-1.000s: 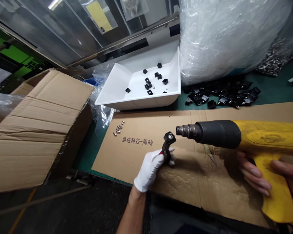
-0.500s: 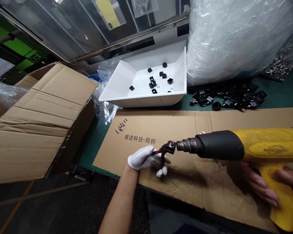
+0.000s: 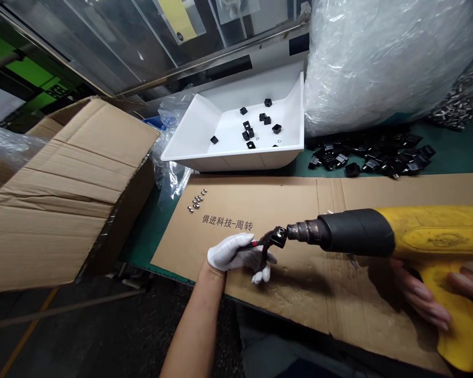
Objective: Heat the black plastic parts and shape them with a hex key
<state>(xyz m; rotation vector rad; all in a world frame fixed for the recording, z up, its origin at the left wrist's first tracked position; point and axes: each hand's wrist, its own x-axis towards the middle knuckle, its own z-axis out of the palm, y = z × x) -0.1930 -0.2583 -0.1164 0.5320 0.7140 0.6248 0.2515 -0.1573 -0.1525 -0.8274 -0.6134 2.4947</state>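
Note:
My left hand (image 3: 238, 254), in a white glove, is closed round dark-handled pliers (image 3: 265, 252) with a red mark. In the pliers' jaws sits a small black square part (image 3: 278, 237) with a metal piece in its face. My right hand (image 3: 421, 299), bare, grips the handle of a yellow heat gun (image 3: 429, 233) with a black collar. The gun's stepped metal nozzle (image 3: 303, 231) points left, its tip right beside the black part. Several small metal pieces (image 3: 197, 201) lie on the cardboard sheet (image 3: 295, 205) left of the hands.
Behind the sheet, a white tray (image 3: 236, 163) holds several black parts. A pile of black parts (image 3: 374, 157) lies right of it, below a large clear plastic bag (image 3: 382, 63). An open cardboard box (image 3: 63, 194) stands at the left. More metal pieces (image 3: 457, 100) are at the back right.
The black part in the pliers has tilted slightly and shifted a little to the right. The heat gun stays almost where it was, and the whole view has moved slightly.

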